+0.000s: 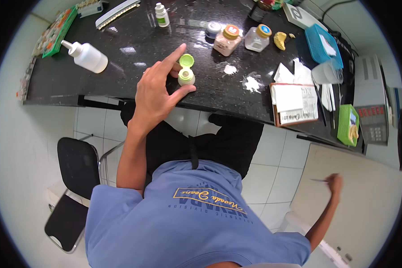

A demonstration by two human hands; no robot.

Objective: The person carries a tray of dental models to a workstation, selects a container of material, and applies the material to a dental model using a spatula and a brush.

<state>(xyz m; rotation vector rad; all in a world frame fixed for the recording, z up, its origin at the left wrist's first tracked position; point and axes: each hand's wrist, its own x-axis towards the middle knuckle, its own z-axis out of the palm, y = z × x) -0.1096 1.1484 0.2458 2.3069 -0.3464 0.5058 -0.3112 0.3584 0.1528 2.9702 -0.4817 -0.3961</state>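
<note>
Beside the near edge of the dark counter, my left hand (pixel 154 91) is spread around a small bottle (pixel 186 79) with a raised light-green flip cap. The index finger stretches past the cap and the thumb lies close to the bottle's base; whether they touch it is unclear. Well away from the counter, at the lower right, my right hand (pixel 334 183) is closed on a thin, dark stick-like tool (pixel 318 180), slightly blurred. Two patches of white powder (pixel 252 84) lie on the counter right of the bottle.
Two lidded jars (pixel 228 41) stand behind the powder. A white squeeze bottle (pixel 89 57) lies at left, and a green-labelled dropper bottle (pixel 162 17) stands farther back. At right are a notebook (pixel 295 103) with papers, a blue basket (pixel 321 44), a green basket (pixel 347 125) and a clear cup (pixel 327 73).
</note>
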